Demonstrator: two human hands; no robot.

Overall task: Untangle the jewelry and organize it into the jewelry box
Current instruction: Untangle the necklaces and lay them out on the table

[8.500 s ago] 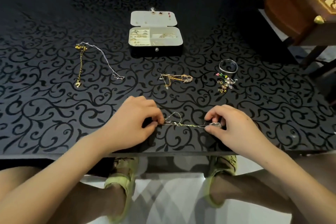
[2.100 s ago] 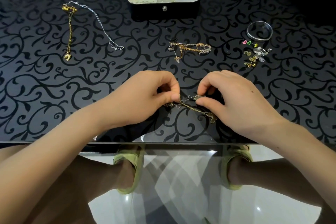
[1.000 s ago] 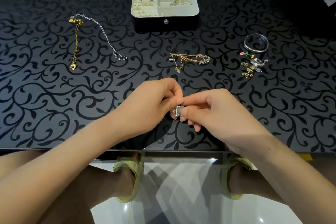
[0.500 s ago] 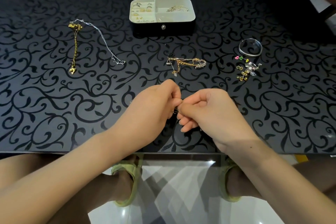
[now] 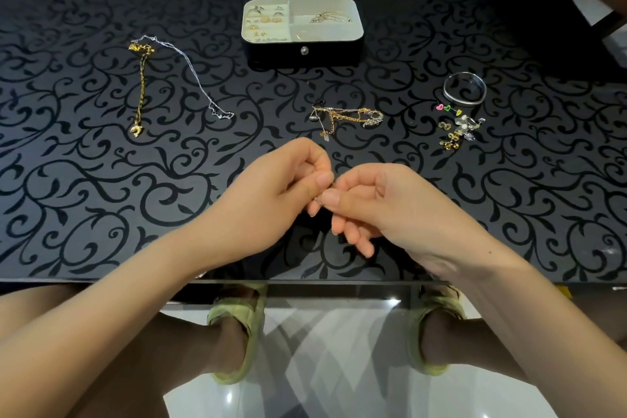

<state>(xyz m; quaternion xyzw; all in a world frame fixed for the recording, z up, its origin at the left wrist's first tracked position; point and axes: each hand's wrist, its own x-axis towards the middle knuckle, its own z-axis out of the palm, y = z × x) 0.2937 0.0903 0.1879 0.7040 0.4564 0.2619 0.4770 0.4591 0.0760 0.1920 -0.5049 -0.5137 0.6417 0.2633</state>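
My left hand (image 5: 271, 197) and my right hand (image 5: 383, 210) meet fingertip to fingertip over the near middle of the table, both pinching a small thin chain piece (image 5: 319, 202) that is almost wholly hidden between them. The open jewelry box (image 5: 302, 44), black with a cream lining, stands at the far middle; rings and studs fill its left cells and gold pieces lie in its right cell. A tangle of gold and silver chains (image 5: 346, 117) lies between the box and my hands.
A gold chain with a pendant (image 5: 140, 92) and a thin silver chain (image 5: 193, 68) lie at the left. At the right sit a silver bangle (image 5: 464, 90), coloured heart studs (image 5: 447, 108) and a cluster of small earrings (image 5: 458, 132). The table's near edge (image 5: 305, 282) runs below my wrists.
The chain was stretched flat between my hands on the table; my hands have since come together and lifted, and the piece is now bunched and hidden between my fingertips.
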